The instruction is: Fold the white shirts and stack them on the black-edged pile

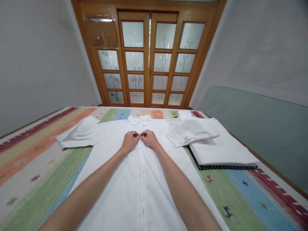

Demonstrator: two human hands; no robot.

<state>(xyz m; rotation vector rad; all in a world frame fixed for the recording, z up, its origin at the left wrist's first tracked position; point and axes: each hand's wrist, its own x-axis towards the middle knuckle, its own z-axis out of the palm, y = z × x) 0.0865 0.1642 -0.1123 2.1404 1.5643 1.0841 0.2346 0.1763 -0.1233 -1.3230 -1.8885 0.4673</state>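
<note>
A white short-sleeved shirt (115,186) lies spread front side up, its collar (139,120) at the far end and its button placket running down the middle toward me. My left hand (130,140) pinches the placket a little below the collar. Right beside it, my right hand (148,138) pinches the same spot from the other side, with the fingertips of both hands nearly touching. Any button between the fingers is too small to make out. The left sleeve (80,133) lies flat on the cloth, while the right sleeve (194,130) rests over a folded white pile.
Folded white garments (223,147) lie on a dark patterned board or cloth (228,167) to the right. Underneath everything is a striped, colourful cloth (31,179). A pale green panel (255,128) stands along the right side. Wooden glass-paned doors (148,61) are at the far end.
</note>
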